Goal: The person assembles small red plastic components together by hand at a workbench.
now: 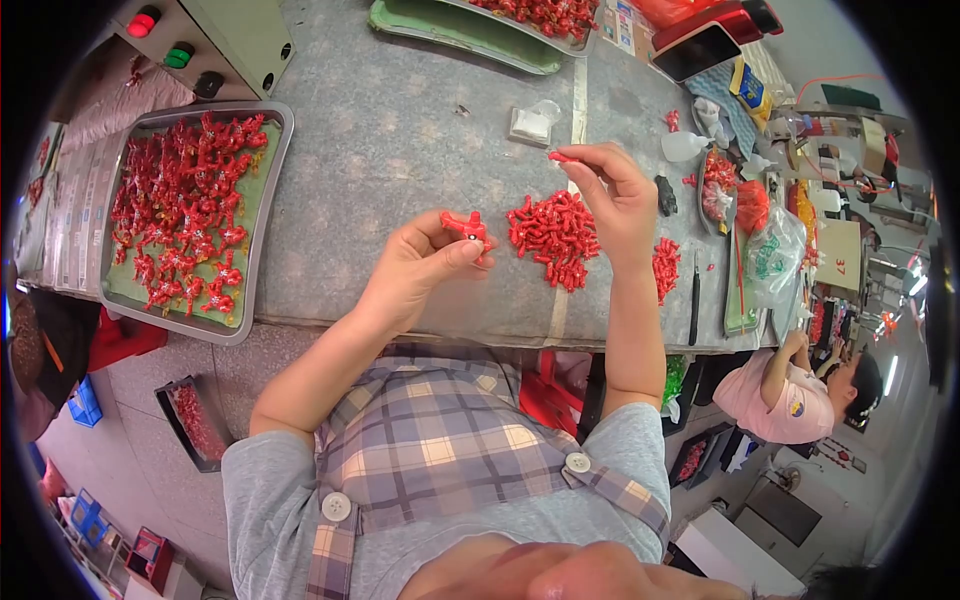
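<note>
My left hand (pixel 425 262) is closed on a small red plastic figure (pixel 464 226), held above the grey worktable (pixel 400 120). To its right and higher, my right hand (pixel 617 195) pinches a small red plastic piece (pixel 562 157) between thumb and fingertips. The two held parts are apart. A heap of small red pieces (pixel 553 238) lies on the table between my hands. Another small pile of red bits (pixel 665 268) sits just right of my right forearm, partly hidden by it.
On the left stands a tray (pixel 285 150) of red figures, below a control box (pixel 225 45) with buttons. A green-lined tray (pixel 465 38) is at the back. Rightward lie a black-handled tool (pixel 695 300), a phone (pixel 697 52) and a plastic bag (pixel 775 262). A co-worker (pixel 780 395) sits far right.
</note>
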